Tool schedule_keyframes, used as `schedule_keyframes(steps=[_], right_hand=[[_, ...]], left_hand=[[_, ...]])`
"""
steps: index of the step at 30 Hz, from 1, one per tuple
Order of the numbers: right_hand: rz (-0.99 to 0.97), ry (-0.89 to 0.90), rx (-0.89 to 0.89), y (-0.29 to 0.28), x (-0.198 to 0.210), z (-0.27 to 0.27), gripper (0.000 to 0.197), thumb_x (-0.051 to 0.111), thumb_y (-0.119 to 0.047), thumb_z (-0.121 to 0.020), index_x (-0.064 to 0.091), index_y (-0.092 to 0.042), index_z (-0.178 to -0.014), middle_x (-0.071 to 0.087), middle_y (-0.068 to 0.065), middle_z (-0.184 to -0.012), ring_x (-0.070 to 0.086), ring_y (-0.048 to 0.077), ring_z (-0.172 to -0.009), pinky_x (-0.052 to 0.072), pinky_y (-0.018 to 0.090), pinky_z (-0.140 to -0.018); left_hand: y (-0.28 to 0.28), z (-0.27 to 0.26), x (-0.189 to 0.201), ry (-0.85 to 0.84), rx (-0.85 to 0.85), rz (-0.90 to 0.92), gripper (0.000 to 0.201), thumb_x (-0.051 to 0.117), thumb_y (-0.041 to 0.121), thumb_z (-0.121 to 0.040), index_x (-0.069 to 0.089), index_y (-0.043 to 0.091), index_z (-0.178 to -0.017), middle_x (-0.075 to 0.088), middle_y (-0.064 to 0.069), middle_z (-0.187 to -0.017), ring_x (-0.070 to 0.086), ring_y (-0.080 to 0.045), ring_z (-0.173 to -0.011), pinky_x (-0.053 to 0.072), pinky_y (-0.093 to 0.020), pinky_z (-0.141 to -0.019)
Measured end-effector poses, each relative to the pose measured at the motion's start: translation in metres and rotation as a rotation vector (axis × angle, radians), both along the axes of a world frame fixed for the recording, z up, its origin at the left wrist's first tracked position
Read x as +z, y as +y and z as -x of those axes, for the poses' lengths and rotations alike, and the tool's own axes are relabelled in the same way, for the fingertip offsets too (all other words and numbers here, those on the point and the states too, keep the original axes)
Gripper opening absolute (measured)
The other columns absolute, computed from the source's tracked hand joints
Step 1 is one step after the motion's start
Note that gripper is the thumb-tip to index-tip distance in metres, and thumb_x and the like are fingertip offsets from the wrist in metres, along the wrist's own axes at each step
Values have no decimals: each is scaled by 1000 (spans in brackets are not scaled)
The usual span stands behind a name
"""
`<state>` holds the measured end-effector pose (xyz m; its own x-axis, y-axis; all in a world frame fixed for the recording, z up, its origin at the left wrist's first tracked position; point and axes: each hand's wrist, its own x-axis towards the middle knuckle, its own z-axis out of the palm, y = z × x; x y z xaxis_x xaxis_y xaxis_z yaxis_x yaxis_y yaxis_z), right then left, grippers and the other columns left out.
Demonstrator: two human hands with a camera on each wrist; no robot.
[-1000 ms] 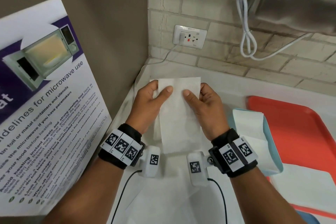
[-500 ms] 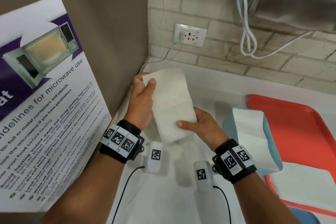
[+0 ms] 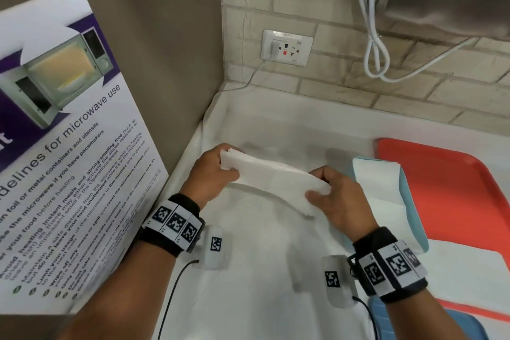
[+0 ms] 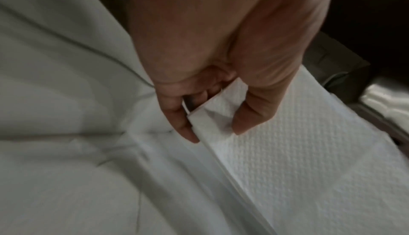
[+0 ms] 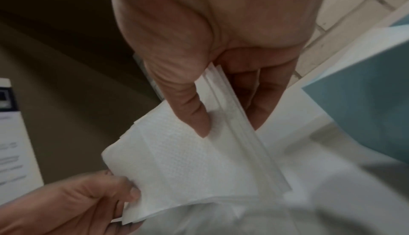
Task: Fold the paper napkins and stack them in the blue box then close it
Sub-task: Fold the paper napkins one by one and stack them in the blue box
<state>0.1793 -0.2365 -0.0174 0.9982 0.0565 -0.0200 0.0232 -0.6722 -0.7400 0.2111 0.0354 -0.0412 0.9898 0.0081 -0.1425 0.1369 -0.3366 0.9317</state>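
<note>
A folded white paper napkin hangs in the air above the white counter, stretched between my two hands. My left hand pinches its far-left end, thumb on top and fingers under the napkin. My right hand pinches the near-right end of the napkin, thumb on top. The blue box stands open just right of my right hand, with folded napkins sticking out of it. In the right wrist view the box is at the right edge.
An orange tray lies under and behind the box, with a white sheet on its near part. A microwave poster leans at the left. Brick wall, socket and hanging white cable stand behind.
The napkin was upright facing me, then turned; now it lies lengthwise, left to right, lower and nearer the box. My right hand moved right and toward me.
</note>
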Motion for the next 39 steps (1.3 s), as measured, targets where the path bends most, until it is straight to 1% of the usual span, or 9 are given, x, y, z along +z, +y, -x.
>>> schedule_keyframes(steps=[7, 12, 16, 21, 24, 28, 31, 34, 39], right_hand=[[434, 171, 157, 15, -20, 10, 33, 65, -36, -91, 56, -34, -122, 66, -10, -117, 64, 20, -107, 51, 34, -85], [444, 41, 147, 21, -23, 9, 15, 54, -35, -100, 57, -32, -115, 68, -10, -115, 64, 19, -100, 49, 32, -78], [455, 115, 217, 23, -27, 10, 28, 55, -42, -99, 53, -29, -124, 65, -8, -116, 63, 21, -102, 45, 32, -75], [538, -54, 189, 19, -16, 20, 22, 46, -37, -103, 55, -29, -122, 64, -7, -111, 64, 22, -93, 45, 31, -69], [584, -152, 160, 19, -8, 30, 21, 48, -36, -102, 58, -29, -119, 63, -8, -104, 65, 21, -86, 40, 30, -61], [656, -7, 214, 19, -16, 32, 22, 47, -38, -102, 53, -33, -122, 64, -8, -109, 65, 20, -90, 37, 30, -64], [627, 21, 195, 13, -15, 33, 24, 45, -40, -103, 52, -30, -125, 65, -8, -110, 65, 21, -94, 37, 30, -66], [489, 38, 116, -4, -1, 40, 23, 50, -44, -101, 55, -29, -117, 66, -5, -101, 63, 23, -91, 42, 32, -67], [69, 110, -98, -59, 17, 51, 19, 72, -38, -90, 60, -26, -99, 67, -5, -84, 64, 20, -79, 49, 37, -70]], left_hand=[[0, 6, -34, 164, -92, -111, 35, 89, 26, -76, 69, 18, -103, 76, 0, -100, 72, -23, -97, 59, -44, -90], [2, 6, -41, 124, -81, -85, 26, 87, 26, -79, 69, 22, -99, 77, -2, -96, 73, -27, -95, 59, -46, -87], [4, 6, -37, 114, -112, -121, 42, 87, 37, -76, 67, 16, -106, 73, 2, -97, 70, -24, -96, 55, -40, -86], [7, 10, -35, 26, -85, -45, 28, 89, 18, -80, 62, 11, -83, 61, 9, -74, 56, -11, -72, 45, -30, -72], [10, 12, -38, 25, -166, -73, 28, 91, 24, -77, 66, 24, -89, 67, 9, -83, 62, -14, -80, 49, -29, -75], [4, 15, -49, 47, -244, -165, 23, 93, 28, -74, 74, 34, -87, 75, 9, -86, 68, -10, -82, 52, -32, -79], [-6, 15, -38, 73, -210, -58, 18, 87, 17, -83, 75, 25, -94, 77, 10, -88, 71, -8, -84, 54, -33, -83], [-26, 12, -11, 54, -160, 145, 25, 81, 10, -87, 72, 12, -110, 79, -5, -107, 75, -25, -102, 59, -46, -94], [-101, -18, 37, -128, -132, 163, 35, 88, 15, -80, 64, 29, -101, 71, 4, -100, 70, -13, -89, 59, -33, -65]])
